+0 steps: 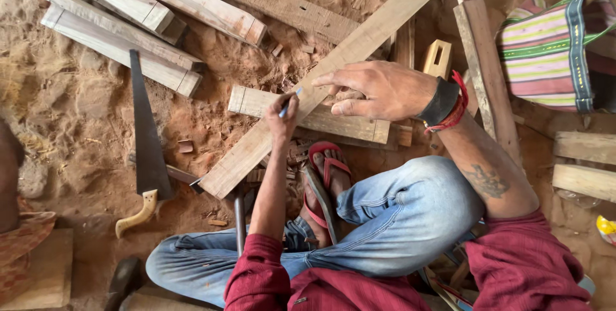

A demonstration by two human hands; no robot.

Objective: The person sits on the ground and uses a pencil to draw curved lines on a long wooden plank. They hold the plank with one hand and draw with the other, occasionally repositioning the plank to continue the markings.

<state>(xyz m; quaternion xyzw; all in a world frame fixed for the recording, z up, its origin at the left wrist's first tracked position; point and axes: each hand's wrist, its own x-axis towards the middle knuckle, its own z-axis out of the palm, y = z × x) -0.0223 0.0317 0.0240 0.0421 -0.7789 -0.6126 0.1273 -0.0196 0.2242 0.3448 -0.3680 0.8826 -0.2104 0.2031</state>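
My right hand [378, 90] lies flat, fingers spread, on a long pale plank [256, 147] that runs diagonally from near my knee to the upper right. My left hand [281, 118] grips a thin blue pen [290, 102] with its tip on that plank's upper face, just left of my right hand. The long plank rests across a shorter board [350, 128] lying on the sandy ground. My right wrist wears a black band and red thread. I sit cross-legged in blue jeans, one foot in a red sandal [327, 176] under the plank.
A handsaw [149, 157] with a pale handle lies on the sand at left. Several squared timbers [122, 42] are stacked at upper left. A striped bag [552, 54] sits at right beside more boards [584, 147]. A small mortised block [437, 58] stands behind my right hand.
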